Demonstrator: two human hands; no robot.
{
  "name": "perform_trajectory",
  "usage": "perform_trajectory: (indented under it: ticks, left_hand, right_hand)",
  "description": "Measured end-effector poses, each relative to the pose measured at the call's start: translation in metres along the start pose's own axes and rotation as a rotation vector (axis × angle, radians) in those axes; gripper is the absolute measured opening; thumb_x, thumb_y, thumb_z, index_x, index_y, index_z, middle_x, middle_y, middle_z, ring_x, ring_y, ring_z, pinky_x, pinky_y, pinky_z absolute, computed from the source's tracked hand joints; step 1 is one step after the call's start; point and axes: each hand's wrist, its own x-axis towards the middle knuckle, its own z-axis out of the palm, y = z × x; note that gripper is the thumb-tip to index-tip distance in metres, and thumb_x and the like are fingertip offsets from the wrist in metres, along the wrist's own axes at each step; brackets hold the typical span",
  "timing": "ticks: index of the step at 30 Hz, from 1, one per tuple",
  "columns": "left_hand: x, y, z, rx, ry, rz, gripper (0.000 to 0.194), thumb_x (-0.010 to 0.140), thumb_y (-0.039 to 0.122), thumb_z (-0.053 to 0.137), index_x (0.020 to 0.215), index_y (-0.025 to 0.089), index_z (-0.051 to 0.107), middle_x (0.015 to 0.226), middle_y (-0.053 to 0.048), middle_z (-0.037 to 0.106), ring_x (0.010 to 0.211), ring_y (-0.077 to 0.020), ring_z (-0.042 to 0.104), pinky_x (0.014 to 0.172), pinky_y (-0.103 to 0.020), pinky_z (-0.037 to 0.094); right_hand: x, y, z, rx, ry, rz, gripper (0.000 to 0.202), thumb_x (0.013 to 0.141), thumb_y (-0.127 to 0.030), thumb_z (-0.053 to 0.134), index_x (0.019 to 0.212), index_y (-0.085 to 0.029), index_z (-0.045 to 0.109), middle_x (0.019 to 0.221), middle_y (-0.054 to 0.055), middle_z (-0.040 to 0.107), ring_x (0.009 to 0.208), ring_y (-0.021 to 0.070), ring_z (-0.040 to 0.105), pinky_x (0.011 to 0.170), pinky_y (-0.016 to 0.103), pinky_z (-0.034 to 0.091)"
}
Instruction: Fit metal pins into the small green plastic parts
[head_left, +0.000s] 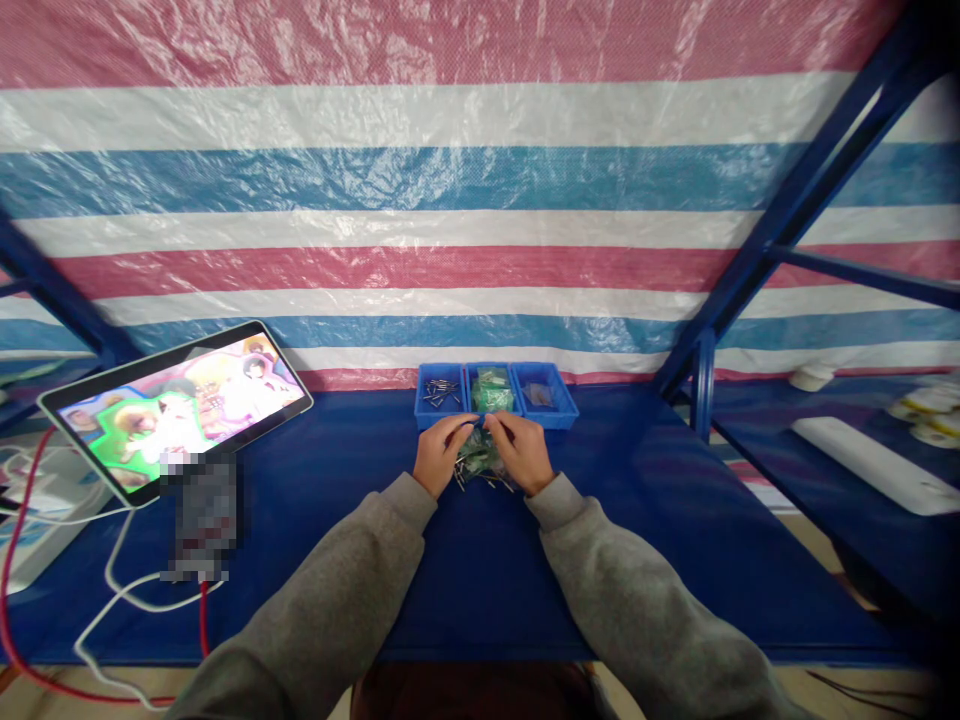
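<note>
My left hand (439, 452) and my right hand (526, 455) meet just in front of three joined blue bins, their fingers pinched close together. Whatever lies between the fingertips is too small or hidden to name. Under and between the hands is a pile of green packets (480, 456) with thin metal pieces (499, 481) sticking out around it, partly covered by the fingers. Loose metal pins or screws (440, 389) lie in the left bin (420, 408). The middle bin holds green plastic packets (493, 390); clear flat bags (538, 394) lie in the right bin (571, 405).
A lit tablet (180, 400) leans at the left, with a pixelated dark object (204, 515) and white and red cables beside it. Blue frame posts (739, 290) flank the blue table (637, 500). On the right surface lies a long white object (874, 465). Striped sheeting hangs behind.
</note>
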Motion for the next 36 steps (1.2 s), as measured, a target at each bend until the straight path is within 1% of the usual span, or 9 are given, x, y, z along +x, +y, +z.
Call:
perform_trajectory:
  ticks: [4,7,10,15,20,23,28,33,36]
  left_hand:
    - [0.000,-0.006,0.000,-0.055,0.061,-0.091,0.026,0.081,0.038,0.054,0.097,0.018,0.059,0.053,0.005,0.050,0.048,-0.0092,0.046,0.051,-0.021,0.037]
    - [-0.002,-0.007,0.001,-0.131,0.063,-0.125,0.026,0.080,0.037,0.055,0.098,0.017,0.057,0.047,0.008,0.042,0.042,-0.0072,0.040,0.045,-0.019,0.031]
    - [-0.003,-0.006,0.002,-0.168,0.052,-0.139,0.026,0.080,0.036,0.055,0.098,0.017,0.056,0.046,0.008,0.043,0.040,-0.0066,0.040,0.043,-0.019,0.031]
    - [-0.002,-0.009,0.001,-0.156,0.043,-0.142,0.023,0.080,0.035,0.056,0.094,0.017,0.059,0.052,0.005,0.053,0.046,-0.0081,0.049,0.048,-0.019,0.040]
    - [-0.003,-0.010,0.002,-0.145,0.053,-0.079,0.020,0.079,0.033,0.058,0.088,0.017,0.066,0.082,-0.004,0.068,0.072,-0.0156,0.064,0.069,-0.027,0.051]
    - [-0.003,-0.009,0.003,-0.121,0.056,-0.049,0.019,0.079,0.031,0.059,0.087,0.017,0.068,0.084,-0.005,0.070,0.074,-0.0169,0.066,0.074,-0.029,0.052]
    - [0.001,-0.006,-0.005,0.059,0.218,0.078,0.018,0.081,0.028,0.057,0.091,0.018,0.068,0.080,-0.004,0.071,0.066,-0.0145,0.065,0.067,-0.028,0.053]
    - [0.023,-0.011,-0.021,0.277,0.428,0.302,0.017,0.082,0.023,0.056,0.092,0.018,0.068,0.089,-0.005,0.070,0.084,-0.0168,0.064,0.081,-0.031,0.050]
    - [0.038,-0.018,-0.025,0.397,0.425,0.292,0.021,0.085,0.024,0.051,0.099,0.018,0.066,0.095,-0.006,0.069,0.091,-0.0177,0.063,0.087,-0.033,0.047]
  right_hand:
    - [-0.001,0.000,0.000,0.056,0.001,-0.012,0.031,0.090,-0.035,0.038,0.087,-0.018,0.064,0.080,0.005,0.066,0.071,0.0164,0.059,0.067,0.026,0.043]
    - [-0.002,-0.001,0.001,0.094,-0.068,-0.052,0.025,0.088,-0.033,0.042,0.094,-0.020,0.063,0.086,0.005,0.067,0.074,0.0167,0.060,0.068,0.027,0.044]
    - [-0.003,-0.002,0.002,0.088,-0.120,-0.073,0.022,0.088,-0.031,0.044,0.089,-0.021,0.062,0.080,0.003,0.066,0.071,0.0157,0.060,0.066,0.025,0.043]
    - [-0.002,0.002,0.005,0.043,-0.154,-0.047,0.021,0.090,-0.032,0.041,0.086,-0.021,0.058,0.072,0.001,0.063,0.064,0.0141,0.058,0.062,0.023,0.040]
    - [0.000,0.009,0.007,-0.008,-0.118,0.003,0.026,0.092,-0.032,0.036,0.079,-0.021,0.055,0.065,0.000,0.060,0.060,0.0136,0.056,0.059,0.022,0.038]
    - [0.000,0.010,0.007,-0.027,-0.109,-0.002,0.030,0.093,-0.034,0.034,0.074,-0.020,0.053,0.061,0.000,0.058,0.056,0.0133,0.054,0.058,0.022,0.037]
    - [-0.001,0.007,0.006,-0.043,-0.080,0.014,0.037,0.093,-0.039,0.032,0.070,-0.019,0.054,0.060,0.001,0.058,0.055,0.0126,0.054,0.055,0.021,0.036]
    - [0.000,0.007,0.005,-0.052,-0.062,0.012,0.035,0.093,-0.038,0.034,0.076,-0.019,0.058,0.063,0.001,0.060,0.057,0.0119,0.055,0.057,0.021,0.036]
    - [0.000,0.009,0.006,-0.059,-0.069,0.003,0.033,0.091,-0.036,0.038,0.073,-0.019,0.059,0.063,0.001,0.060,0.057,0.0120,0.055,0.058,0.021,0.036]
